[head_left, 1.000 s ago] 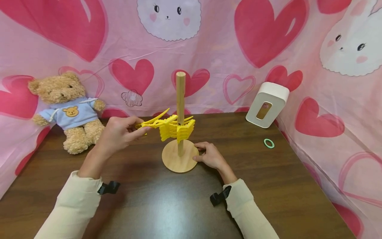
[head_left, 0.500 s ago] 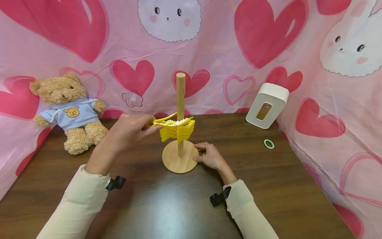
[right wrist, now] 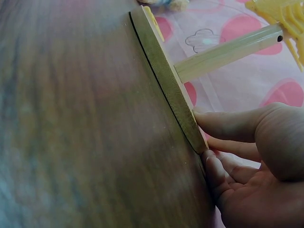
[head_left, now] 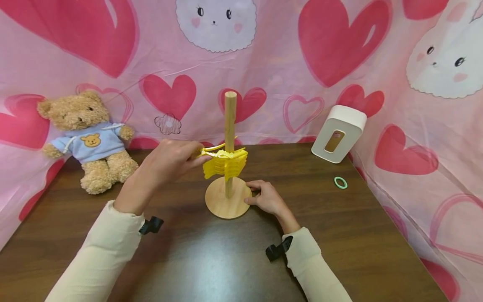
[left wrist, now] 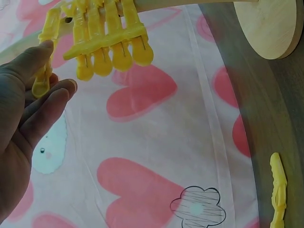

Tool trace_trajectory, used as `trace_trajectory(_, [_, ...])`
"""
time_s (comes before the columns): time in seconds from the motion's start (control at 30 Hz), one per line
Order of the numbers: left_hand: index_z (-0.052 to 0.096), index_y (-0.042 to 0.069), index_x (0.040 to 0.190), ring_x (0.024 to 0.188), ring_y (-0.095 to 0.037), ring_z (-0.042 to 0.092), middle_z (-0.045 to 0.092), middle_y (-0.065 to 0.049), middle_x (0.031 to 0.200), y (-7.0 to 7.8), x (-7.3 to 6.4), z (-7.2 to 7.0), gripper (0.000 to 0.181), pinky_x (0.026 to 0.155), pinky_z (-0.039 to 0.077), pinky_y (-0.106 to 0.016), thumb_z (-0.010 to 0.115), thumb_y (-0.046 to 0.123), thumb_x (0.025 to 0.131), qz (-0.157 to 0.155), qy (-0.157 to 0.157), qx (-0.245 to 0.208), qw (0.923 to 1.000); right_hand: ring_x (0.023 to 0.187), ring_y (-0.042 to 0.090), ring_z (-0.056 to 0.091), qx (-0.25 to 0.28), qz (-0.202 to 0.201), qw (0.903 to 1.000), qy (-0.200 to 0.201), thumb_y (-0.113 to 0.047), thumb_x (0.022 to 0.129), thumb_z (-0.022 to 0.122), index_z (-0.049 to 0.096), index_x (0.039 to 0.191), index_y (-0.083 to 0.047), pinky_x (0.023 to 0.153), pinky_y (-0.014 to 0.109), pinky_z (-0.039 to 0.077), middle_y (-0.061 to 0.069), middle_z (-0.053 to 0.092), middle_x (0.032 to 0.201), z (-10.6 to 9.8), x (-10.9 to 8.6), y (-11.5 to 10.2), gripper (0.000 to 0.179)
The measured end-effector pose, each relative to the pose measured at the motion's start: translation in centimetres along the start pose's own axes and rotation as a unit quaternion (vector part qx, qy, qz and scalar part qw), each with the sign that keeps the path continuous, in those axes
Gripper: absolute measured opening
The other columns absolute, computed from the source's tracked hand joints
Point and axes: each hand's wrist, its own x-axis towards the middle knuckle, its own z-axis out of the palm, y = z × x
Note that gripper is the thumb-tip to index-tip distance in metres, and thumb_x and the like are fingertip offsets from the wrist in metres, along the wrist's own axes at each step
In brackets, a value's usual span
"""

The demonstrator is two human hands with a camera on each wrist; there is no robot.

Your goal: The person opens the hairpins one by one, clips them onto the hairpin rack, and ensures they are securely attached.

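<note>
My left hand [head_left: 162, 167] pinches the tail of a yellow clothespin [left wrist: 50, 26] between thumb and fingers, at the left side of a wooden pole [head_left: 229, 121]. Several more yellow clothespins [head_left: 226, 167] sit in a close stack around the pole's middle; in the left wrist view they line up side by side, right by the held one. A round wooden base [head_left: 222, 205] carries the upright pole. On the base's right edge, my right hand [head_left: 268, 197] grips the rim, thumb on top and fingers at the side.
Another yellow clothespin [left wrist: 279, 194] lies on the table. A teddy bear [head_left: 88, 134] in a blue top sits at the back left. On the right stand a white box with a slot [head_left: 339, 132] and a small green ring [head_left: 340, 183]. Pink heart-print cloth [head_left: 275, 105] hangs behind the table.
My left hand has moved right with the clothespin, bringing it from beside the stack to over it at the pole. The right hand keeps its hold on the base.
</note>
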Motion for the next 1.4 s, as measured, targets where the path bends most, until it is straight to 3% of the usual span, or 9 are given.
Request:
trace_trajectory(0.23, [0.067,0.005,0.081,0.052,-0.014,0.047,0.056,0.001,0.063,0.0,0.3,0.1,0.023,0.049,0.046,-0.029,0.088,0.014,0.078,-0.014,-0.019,-0.007,0.9997,0.112,0.03,0.06,0.009,0.016,0.9998,-0.004,-0.006,0.083,0.082,0.068,0.128,0.001,0.092,0.043,0.05,0.016,0.064,0.128,0.0,0.0,-0.1,0.048])
trace_trajectory(0.47, [0.065,0.007,0.078,0.049,-0.012,0.039,0.049,0.003,0.058,0.0,0.7,0.0,0.023,0.046,0.039,-0.028,0.086,0.015,0.081,-0.025,-0.031,-0.008,0.9992,0.113,0.03,0.06,0.01,0.015,0.9998,-0.003,-0.007,0.084,0.082,0.068,0.129,0.001,0.095,0.044,0.05,0.015,0.063,0.13,0.0,0.0,-0.2,0.048])
trace_trajectory(0.73, [0.068,0.005,0.083,0.049,-0.013,0.043,0.056,0.002,0.061,0.3,1.3,0.1,0.021,0.048,0.041,-0.028,0.084,0.017,0.084,-0.035,-0.045,-0.008,0.9983,0.114,0.029,0.059,0.016,0.012,0.9998,-0.006,-0.007,0.084,0.082,0.067,0.13,0.001,0.094,0.043,0.05,0.015,0.063,0.13,-0.1,0.0,-0.1,0.048])
trace_trajectory(1.13, [0.067,0.004,0.082,0.051,-0.012,0.044,0.056,0.001,0.062,0.2,1.4,0.4,0.022,0.048,0.042,-0.026,0.085,0.017,0.083,-0.029,-0.08,-0.024,0.9961,0.113,0.029,0.059,0.011,0.019,0.9997,-0.01,-0.006,0.083,0.082,0.068,0.129,0.001,0.098,0.045,0.048,0.015,0.063,0.129,0.0,0.1,-0.3,0.048])
trace_trajectory(1.4, [0.07,0.005,0.088,0.056,-0.013,0.048,0.061,0.001,0.069,-0.3,1.6,0.8,0.017,0.053,0.045,-0.028,0.081,0.018,0.088,-0.061,-0.095,-0.053,0.9921,0.109,0.027,0.059,0.014,0.025,0.9996,-0.008,-0.006,0.083,0.083,0.068,0.129,-0.001,0.092,0.042,0.05,0.012,0.064,0.127,0.0,0.1,-0.3,0.048])
